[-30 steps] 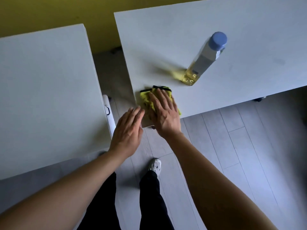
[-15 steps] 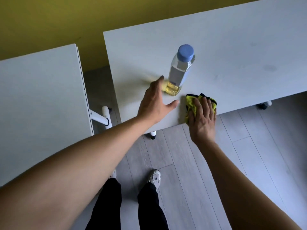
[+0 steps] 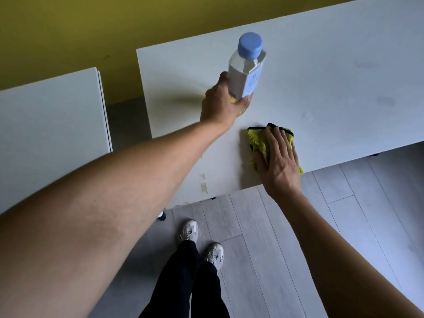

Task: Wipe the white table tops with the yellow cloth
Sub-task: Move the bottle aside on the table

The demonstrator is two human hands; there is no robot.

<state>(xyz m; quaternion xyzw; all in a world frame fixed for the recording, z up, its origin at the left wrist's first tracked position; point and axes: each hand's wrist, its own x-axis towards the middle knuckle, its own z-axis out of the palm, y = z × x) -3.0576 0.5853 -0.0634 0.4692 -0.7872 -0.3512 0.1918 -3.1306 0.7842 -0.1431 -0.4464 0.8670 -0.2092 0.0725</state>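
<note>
A yellow cloth [image 3: 260, 143] with a black edge lies near the front edge of the right white table [image 3: 332, 88]. My right hand [image 3: 278, 160] presses flat on it, fingers straight. My left hand [image 3: 221, 105] grips the lower part of a clear bottle [image 3: 246, 71] with a blue cap and some yellow liquid; the bottle sits tilted just above or on the table top, I cannot tell which. A second white table [image 3: 50, 125] stands to the left, apart from both hands.
A gap of grey plank floor [image 3: 263, 237] separates the two tables. A yellow wall [image 3: 91, 31] runs behind them. My legs and white shoes [image 3: 199, 239] stand at the table's front edge. Faint smudges mark the right table's far side.
My left hand has closed round the bottle, which now tilts. My right hand and the cloth slid slightly further right along the table's front edge. The camera came closer.
</note>
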